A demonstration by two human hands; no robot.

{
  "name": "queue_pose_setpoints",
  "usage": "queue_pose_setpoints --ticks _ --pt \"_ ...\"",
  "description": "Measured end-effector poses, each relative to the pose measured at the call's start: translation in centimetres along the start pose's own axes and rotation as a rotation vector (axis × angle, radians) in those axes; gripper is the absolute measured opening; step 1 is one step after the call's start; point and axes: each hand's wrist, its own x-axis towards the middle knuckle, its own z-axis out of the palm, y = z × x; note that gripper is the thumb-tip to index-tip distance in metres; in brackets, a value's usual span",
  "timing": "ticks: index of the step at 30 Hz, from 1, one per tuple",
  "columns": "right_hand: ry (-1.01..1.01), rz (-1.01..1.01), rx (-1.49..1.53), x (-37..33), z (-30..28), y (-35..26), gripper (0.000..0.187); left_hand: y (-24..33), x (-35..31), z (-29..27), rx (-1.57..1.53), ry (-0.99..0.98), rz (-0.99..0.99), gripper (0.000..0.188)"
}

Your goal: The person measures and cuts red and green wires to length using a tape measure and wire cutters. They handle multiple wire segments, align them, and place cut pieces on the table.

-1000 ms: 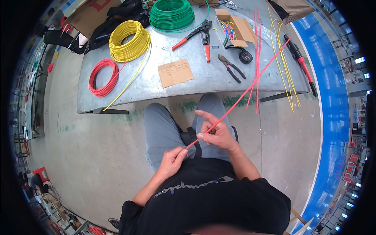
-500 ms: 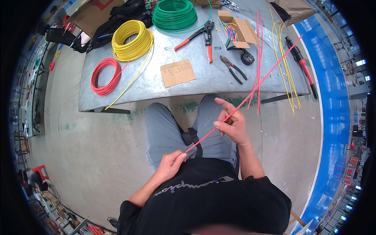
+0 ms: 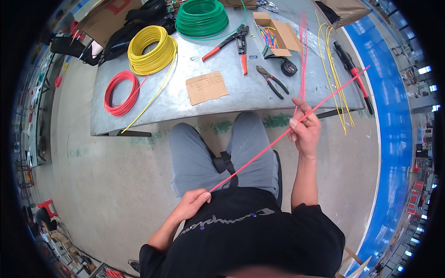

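My left hand (image 3: 191,204), at seven o'clock, has thumb and fingers closed on one end of a red wire (image 3: 250,161); the tip is hidden inside the grip. My right hand (image 3: 306,135), at three o'clock, pinches the same wire between thumb and fingers, index finger raised. The wire slants up over the lap from seven towards two o'clock, its far end free and well past the right hand.

Judging by the layout, the work is partway through. Several yellow strands (image 3: 328,44) lie at two o'clock and a few red strands (image 3: 302,51) between one and two, both groups running over the edge of the table (image 3: 162,99). The red strands' lower ends overlap my right fingertips; I cannot tell whether they touch. The wire I hold is not yet lying with them, so I count it as unfinished.

Plenty of stock is left: a red coil (image 3: 119,110) at ten, a yellow coil (image 3: 143,65) at eleven, a green coil (image 3: 201,28) at twelve with a loose tail. The pliers (image 3: 265,75) and tape measure (image 3: 289,68), towards one o'clock, lie out of both hands.
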Motion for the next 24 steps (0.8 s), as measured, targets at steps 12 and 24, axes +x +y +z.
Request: queue_pose_setpoints --ticks 12,24 --pt "0.114 -0.055 -0.021 1.9 -4.3 -1.4 0.058 -2.9 -1.9 -1.6 -0.067 -0.009 -0.102 0.037" --pt "0.000 0.046 0.150 -0.8 -2.6 2.1 0.059 -1.5 0.3 -1.3 0.268 0.161 0.042 0.022"
